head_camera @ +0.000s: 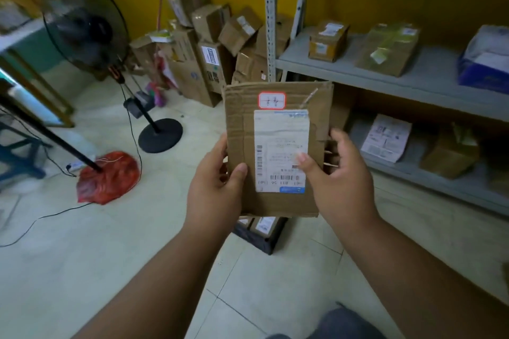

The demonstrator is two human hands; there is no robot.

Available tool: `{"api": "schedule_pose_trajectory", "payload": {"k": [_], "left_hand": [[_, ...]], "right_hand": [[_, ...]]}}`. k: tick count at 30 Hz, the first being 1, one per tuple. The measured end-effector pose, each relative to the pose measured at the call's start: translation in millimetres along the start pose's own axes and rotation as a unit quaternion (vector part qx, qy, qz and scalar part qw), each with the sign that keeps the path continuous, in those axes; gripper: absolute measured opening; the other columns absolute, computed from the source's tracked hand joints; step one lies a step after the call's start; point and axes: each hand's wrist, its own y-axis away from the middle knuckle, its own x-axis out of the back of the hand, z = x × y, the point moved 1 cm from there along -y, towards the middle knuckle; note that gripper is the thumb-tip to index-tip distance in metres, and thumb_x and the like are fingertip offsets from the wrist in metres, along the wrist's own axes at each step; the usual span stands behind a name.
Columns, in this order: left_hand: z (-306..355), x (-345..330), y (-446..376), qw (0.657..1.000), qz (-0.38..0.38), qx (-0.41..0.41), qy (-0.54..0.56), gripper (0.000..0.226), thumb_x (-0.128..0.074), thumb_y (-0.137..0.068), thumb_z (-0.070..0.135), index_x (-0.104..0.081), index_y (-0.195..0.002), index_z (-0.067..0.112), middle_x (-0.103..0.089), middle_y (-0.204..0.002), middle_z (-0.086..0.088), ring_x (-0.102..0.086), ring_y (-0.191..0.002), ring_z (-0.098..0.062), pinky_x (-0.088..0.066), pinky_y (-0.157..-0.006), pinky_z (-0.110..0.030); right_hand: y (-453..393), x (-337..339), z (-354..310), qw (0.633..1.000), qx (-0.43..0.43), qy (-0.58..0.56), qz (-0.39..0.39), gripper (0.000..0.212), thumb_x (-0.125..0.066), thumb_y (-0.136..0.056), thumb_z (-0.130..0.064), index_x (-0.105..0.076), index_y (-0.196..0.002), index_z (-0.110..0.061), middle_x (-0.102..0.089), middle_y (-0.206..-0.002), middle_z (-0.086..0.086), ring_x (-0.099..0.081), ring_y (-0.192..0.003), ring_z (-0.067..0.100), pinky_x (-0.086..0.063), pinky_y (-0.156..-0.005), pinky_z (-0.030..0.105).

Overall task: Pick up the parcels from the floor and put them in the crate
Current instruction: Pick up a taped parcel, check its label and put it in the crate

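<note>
1. Your left hand (217, 187) is gripping the parcel (275, 151) along its lower left edge, thumb pressing on the front face and the other fingers hiding behind the cardboard.
2. Your right hand (338, 173) is holding the parcel's right edge, thumb tip lying on the white label (281, 150) and the fingers curling behind the edge.
3. You are holding the parcel in the air in front of you, above the floor (110, 256), between both hands.
4. The parcel is a flat cardboard piece, standing nearly upright with its long axis running top to bottom and its labelled face turning toward you.
5. The label's print is reading upside down, so its top is pointing down; a small red-bordered sticker (271, 100) is sitting just above the label.
6. The dark crate (264, 242) is showing on the floor directly below the parcel, with labelled parcels already lying inside it.
7. A shelf (385, 77) to your right is carrying several boxes, and more boxes (209, 44) are piling against the yellow wall.
8. A fan (85, 27) is standing at your left, near a red bag (110, 176) on the floor.
</note>
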Motion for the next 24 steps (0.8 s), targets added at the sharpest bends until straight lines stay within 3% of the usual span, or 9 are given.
{"api": "schedule_pose_trajectory", "payload": {"k": [3, 8, 18, 24], "left_hand": [[-9, -4, -38, 1.000, -0.023, 0.016, 0.008, 0.056, -0.052, -0.098, 0.011, -0.048, -0.133, 0.054, -0.064, -0.100, 0.036, -0.059, -0.091, 0.016, -0.046, -0.070, -0.012], [-33, -17, -105, 0.997, -0.043, 0.054, 0.019, 0.061, -0.050, -0.098, 0.009, -0.046, -0.134, 0.058, -0.064, -0.119, 0.024, -0.060, -0.107, 0.004, -0.052, -0.089, -0.029], [-74, 5, -239, 0.993, -0.070, 0.091, -0.006, 0.056, -0.054, -0.098, 0.010, -0.049, -0.138, 0.049, -0.063, -0.103, 0.023, -0.063, -0.096, 0.000, -0.049, -0.069, -0.019], [-124, 11, -321, 0.984, -0.157, 0.080, -0.034, 0.034, -0.059, -0.097, 0.018, -0.053, -0.126, 0.035, -0.063, -0.106, 0.019, -0.061, -0.093, 0.002, -0.054, -0.080, -0.026]], "right_hand": [[-26, -16, 5, 1.000, -0.004, 0.022, 0.019, 0.044, -0.072, -0.089, -0.031, -0.052, -0.125, -0.046, -0.066, -0.120, -0.014, -0.066, -0.104, 0.002, -0.063, -0.077, 0.033], [-86, -52, 25, 0.999, -0.009, 0.052, 0.011, 0.047, -0.069, -0.092, -0.030, -0.048, -0.132, -0.042, -0.063, -0.127, -0.010, -0.064, -0.111, 0.007, -0.062, -0.079, 0.031], [-166, -152, 52, 0.996, -0.047, 0.078, 0.017, 0.050, -0.061, -0.095, -0.033, -0.043, -0.141, -0.041, -0.062, -0.131, -0.010, -0.064, -0.113, 0.008, -0.060, -0.089, 0.041], [-190, -214, 65, 0.979, -0.125, 0.120, 0.110, 0.030, -0.062, -0.097, -0.028, -0.057, -0.126, -0.019, -0.061, -0.109, -0.010, -0.062, -0.096, 0.008, -0.054, -0.077, 0.024]]}}
